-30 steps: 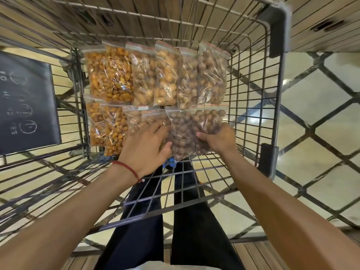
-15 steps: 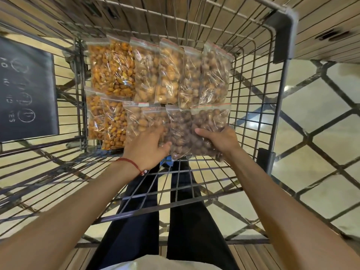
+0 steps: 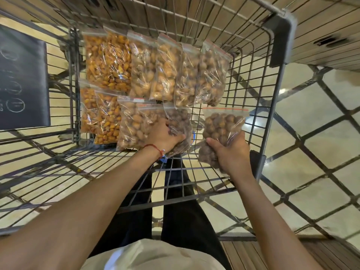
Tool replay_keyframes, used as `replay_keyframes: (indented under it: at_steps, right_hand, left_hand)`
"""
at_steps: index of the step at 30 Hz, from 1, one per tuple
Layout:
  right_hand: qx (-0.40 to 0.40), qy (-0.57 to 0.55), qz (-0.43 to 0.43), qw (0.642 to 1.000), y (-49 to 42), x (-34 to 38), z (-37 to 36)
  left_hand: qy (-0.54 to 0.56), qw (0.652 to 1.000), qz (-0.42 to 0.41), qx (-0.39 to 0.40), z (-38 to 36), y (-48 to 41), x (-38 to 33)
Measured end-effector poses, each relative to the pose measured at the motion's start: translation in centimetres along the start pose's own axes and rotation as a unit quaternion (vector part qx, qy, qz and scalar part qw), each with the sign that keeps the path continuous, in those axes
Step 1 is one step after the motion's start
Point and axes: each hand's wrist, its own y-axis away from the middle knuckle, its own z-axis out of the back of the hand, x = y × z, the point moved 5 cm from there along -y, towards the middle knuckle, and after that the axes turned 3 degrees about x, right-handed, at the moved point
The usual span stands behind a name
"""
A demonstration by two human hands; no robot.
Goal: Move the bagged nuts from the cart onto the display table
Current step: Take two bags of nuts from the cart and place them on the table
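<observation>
Our right hand (image 3: 232, 156) grips the lifted bag (image 3: 224, 123) at centre right; our left hand (image 3: 162, 136) curls round the dark bag (image 3: 181, 121) lying in the cart (image 3: 273, 106), mid-frame. Slick plastic, bunched one-handed — either may slip, or snag the wire.

Both arms reach out ahead, bare to the frame edge; each hand grips one bag.
Left arm (image 3: 87, 215) enters at lower left, forearm angled up to the right, wrist straight, red thread (image 3: 153, 148) round it. Left hand (image 3: 163, 135) has its back to the camera, thumb laid over the near edge of the left bag (image 3: 180, 123), fingers tucked out of sight behind it. Right arm (image 3: 272, 221) enters at lower right, forearm angled up to the left. Right hand (image 3: 231, 152) is thumb-side up, thumb across the front of the right bag (image 3: 222, 123), fingers curled round its far side. Hands apart, not touching.
</observation>
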Motion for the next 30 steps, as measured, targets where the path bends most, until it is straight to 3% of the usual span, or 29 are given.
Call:
replay_keyframes:
  at_steps: [5, 14, 18, 30]
  right_hand:
    - [-0.014, -0.018, -0.002, 1.000, 0.8, -0.1, 0.0]
    - [-0.009, -0.053, -0.015, 0.998, 1.4, 0.0, 0.3]
    - [-0.004, -0.058, -0.018, 0.998, 1.3, -0.1, 0.4]
    - [0.042, -0.160, -0.004, 0.986, 1.9, -0.3, 0.5]
  left_hand:
    - [-0.063, 0.997, -0.020, -0.043, -0.9, -0.2, -0.3]
    - [0.014, 0.998, 0.036, -0.047, -1.2, -1.4, -0.9]
    - [0.106, 0.992, 0.036, -0.057, -1.6, -1.4, 0.0]
    - [0.233, 0.971, -0.033, 0.042, 2.4, 2.2, 0.8]
